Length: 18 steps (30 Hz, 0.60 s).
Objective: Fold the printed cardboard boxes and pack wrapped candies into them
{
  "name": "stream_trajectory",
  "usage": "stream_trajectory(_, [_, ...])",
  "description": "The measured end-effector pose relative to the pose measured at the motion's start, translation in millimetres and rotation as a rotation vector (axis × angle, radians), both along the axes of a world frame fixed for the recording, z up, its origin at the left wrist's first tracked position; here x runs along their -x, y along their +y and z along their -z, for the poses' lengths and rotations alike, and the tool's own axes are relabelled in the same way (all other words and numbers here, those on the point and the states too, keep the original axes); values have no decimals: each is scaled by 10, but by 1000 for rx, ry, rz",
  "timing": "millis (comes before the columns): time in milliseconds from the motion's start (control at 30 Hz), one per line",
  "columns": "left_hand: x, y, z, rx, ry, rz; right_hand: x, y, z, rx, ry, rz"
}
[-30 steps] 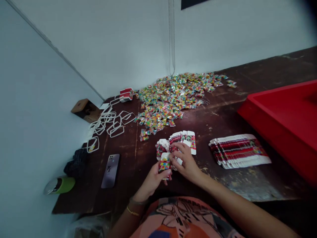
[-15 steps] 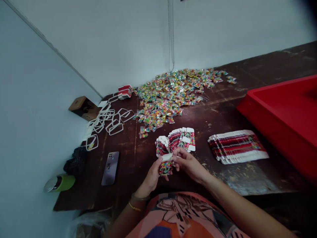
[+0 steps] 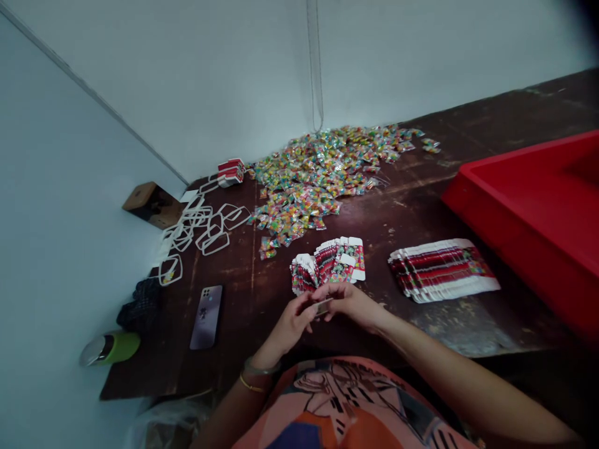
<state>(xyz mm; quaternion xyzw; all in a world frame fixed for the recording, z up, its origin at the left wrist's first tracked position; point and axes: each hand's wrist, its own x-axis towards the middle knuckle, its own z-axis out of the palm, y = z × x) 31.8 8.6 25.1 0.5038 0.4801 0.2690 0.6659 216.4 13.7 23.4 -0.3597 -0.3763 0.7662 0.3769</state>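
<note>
Close to my body, my left hand (image 3: pixel 292 321) and my right hand (image 3: pixel 349 304) meet around one small printed carton (image 3: pixel 322 307). Fingers of both hands are closed on it, and only a narrow pale side of it shows between them. Just beyond my fingers lies a fanned pile of flat red, white and green cartons (image 3: pixel 327 259), some of it hidden by my right hand. A second row of overlapping flat cartons (image 3: pixel 442 269) rests on the dark table to the right.
A wide heap of small colourful wrapped packets (image 3: pixel 322 174) spreads toward the wall. On the right stands a large red tray (image 3: pixel 505 206). Leftward are white loop bands (image 3: pixel 213 227), a brown box (image 3: pixel 152 204), a phone (image 3: pixel 206 317), a green bottle (image 3: pixel 112 348) and stacked red-white cartons (image 3: pixel 231 172).
The carton has turned in my hands: its printed face and white flap showed before, and now only a thin side does. My fingers have closed further around it. The view has shifted slightly.
</note>
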Motion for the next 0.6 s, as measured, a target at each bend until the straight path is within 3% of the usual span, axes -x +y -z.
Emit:
stream_trajectory(100, [-6,26,9,27,12,-61,-1,3,-132,-426,-239,-3])
stream_trajectory(167, [-21,34,20,57,-36,-136,-30,26,-190,-598,-318,8])
stream_trajectory(267, [-25,27,19,107,-188,-124,-81,89,-181,-551,-325,34])
stream_trajectory(367, [19,-4,-1,209,-312,-26,-97,119,-109,-441,-296,30])
stream_trajectory(533, [-33,-86,15,336,-311,-32,-34,4,9,-619,-460,84])
stream_trajectory(600, [-149,-119,26,363,-305,-20,-136,-67,23,-588,-474,120])
